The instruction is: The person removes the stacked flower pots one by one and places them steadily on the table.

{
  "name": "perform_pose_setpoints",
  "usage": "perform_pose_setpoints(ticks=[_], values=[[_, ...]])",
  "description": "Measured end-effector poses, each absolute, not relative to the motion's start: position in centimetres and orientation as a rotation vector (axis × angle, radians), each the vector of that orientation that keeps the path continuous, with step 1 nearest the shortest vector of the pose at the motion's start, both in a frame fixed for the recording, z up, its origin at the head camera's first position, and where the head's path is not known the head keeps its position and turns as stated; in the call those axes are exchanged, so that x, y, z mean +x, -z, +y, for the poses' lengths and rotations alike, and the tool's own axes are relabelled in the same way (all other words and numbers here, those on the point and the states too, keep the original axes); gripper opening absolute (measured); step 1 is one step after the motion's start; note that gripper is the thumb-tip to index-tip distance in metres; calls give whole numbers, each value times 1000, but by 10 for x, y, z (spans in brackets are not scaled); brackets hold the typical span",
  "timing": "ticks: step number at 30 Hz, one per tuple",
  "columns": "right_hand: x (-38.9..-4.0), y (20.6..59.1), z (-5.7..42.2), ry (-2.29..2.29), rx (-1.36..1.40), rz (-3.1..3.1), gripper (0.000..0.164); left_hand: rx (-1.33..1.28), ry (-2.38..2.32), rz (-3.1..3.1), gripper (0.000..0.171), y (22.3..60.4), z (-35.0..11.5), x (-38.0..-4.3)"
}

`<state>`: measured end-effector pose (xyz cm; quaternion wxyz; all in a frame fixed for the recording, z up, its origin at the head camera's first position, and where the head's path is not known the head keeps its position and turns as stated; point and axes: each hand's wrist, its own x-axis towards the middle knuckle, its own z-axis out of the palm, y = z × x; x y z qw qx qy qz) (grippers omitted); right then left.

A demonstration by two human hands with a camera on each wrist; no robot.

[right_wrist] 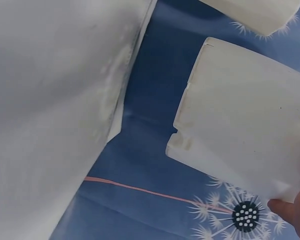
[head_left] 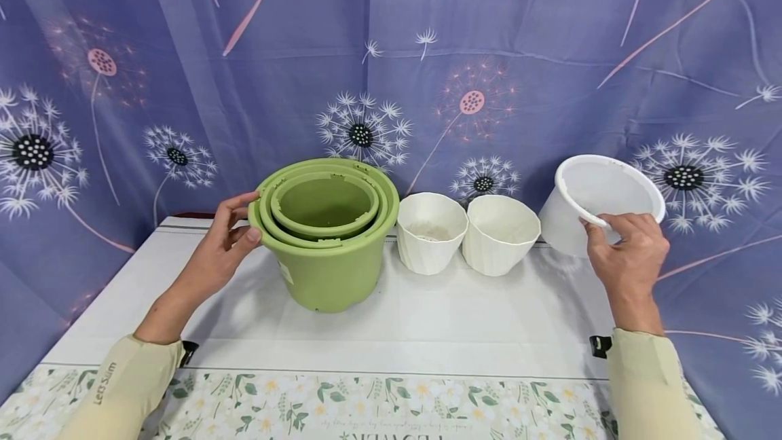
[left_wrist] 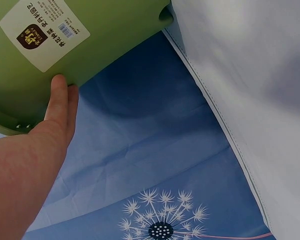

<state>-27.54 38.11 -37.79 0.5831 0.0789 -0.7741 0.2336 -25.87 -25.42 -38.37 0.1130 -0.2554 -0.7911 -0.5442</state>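
At left of centre in the head view stand nested green flower pots [head_left: 330, 277], one inside another. My left hand [head_left: 226, 243] touches the outer pot's left rim with thumb and fingertips; the left wrist view shows straight fingers [left_wrist: 58, 100] against the green side, below a white label [left_wrist: 45, 32]. On the right, my right hand [head_left: 632, 257] pinches the near rim of a larger white pot [head_left: 562, 226], thumb inside, fingers outside. That pot is tilted and held above the tabletop. In the right wrist view the white pot [right_wrist: 235, 110] shows its side, with one fingertip at the edge.
Two smaller cream fluted pots [head_left: 430, 250] stand side by side between the green and white pots. A white cloth with a floral front band [head_left: 366, 399] covers the table. Behind hangs a blue dandelion-print curtain [head_left: 293, 87], close to the pots.
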Motion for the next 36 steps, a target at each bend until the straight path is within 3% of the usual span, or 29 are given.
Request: perform_pose_setpoints(ticks=[36], values=[[-285,412,399,-519,219,-1906,16,-758,1586,-2321,58,380,-253,-256]])
